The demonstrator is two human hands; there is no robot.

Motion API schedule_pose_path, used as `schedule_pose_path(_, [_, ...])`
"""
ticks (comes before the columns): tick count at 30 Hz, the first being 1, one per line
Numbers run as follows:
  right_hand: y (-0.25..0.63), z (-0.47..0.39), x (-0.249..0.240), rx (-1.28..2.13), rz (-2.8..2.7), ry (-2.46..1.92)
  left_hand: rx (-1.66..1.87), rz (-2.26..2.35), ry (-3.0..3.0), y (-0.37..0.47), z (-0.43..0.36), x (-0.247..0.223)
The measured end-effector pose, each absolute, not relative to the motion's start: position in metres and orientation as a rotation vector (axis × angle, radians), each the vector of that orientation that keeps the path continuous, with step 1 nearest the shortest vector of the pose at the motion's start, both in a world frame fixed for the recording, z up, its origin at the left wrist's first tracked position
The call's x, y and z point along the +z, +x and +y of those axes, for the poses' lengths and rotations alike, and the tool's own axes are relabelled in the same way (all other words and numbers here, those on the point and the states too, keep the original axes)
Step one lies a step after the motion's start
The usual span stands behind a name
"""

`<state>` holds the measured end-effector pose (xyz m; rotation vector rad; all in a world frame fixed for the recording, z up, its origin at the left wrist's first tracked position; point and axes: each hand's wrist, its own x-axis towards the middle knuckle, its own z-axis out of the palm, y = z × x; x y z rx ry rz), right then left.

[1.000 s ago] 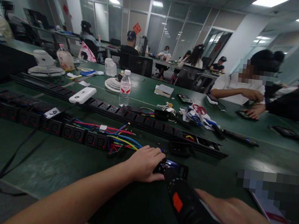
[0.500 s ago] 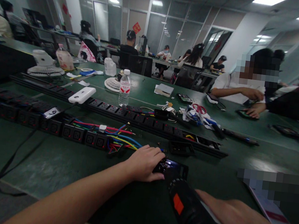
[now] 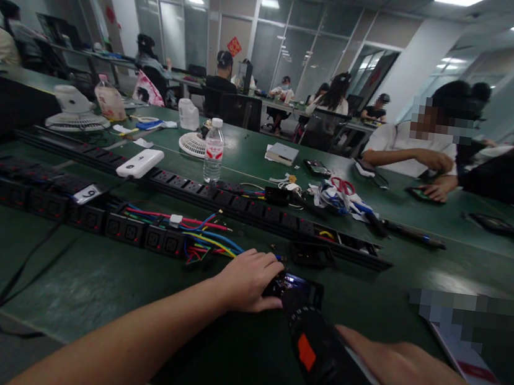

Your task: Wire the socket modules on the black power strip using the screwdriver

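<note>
We brace the small black part point(image 3: 304, 284) with the left hand point(image 3: 250, 282). It lies on the green table point(image 3: 99, 289), just in front of us and to the right of the loose wire ends point(image 3: 218, 241). The left fingers curl over its left end and the thumb lies along the near side, so the hand is partly closed on the part.

We hold the power driver point(image 3: 333, 367) in the right hand point(image 3: 395, 362), which appears wrapped around the body; most of its fingers are hidden, so we cannot tell how they lie near the switch. The nose of the driver points down and forward at the part. Its tip is too dark to make out, and we cannot tell whether the bit is seated.

For good work, we should line the bit up with the axis of the fastener before applying power, press steadily, and run at low speed. We judge slipping to be the main risk, because the left fingertips rest close to the nose; they should stay outside the bit's path. We should also hold the part flat and leave the black frame point(image 3: 312, 255) beyond it undisturbed.
</note>
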<state>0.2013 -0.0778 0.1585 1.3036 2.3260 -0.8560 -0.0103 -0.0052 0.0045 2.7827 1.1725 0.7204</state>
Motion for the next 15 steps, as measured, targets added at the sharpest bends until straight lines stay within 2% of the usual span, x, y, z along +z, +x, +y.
schedule_pose_path(15, [0.194, -0.076, 0.161, -0.902, 2.278, 1.327, 0.685, 1.172, 2.776, -0.010, -0.005, 0.005])
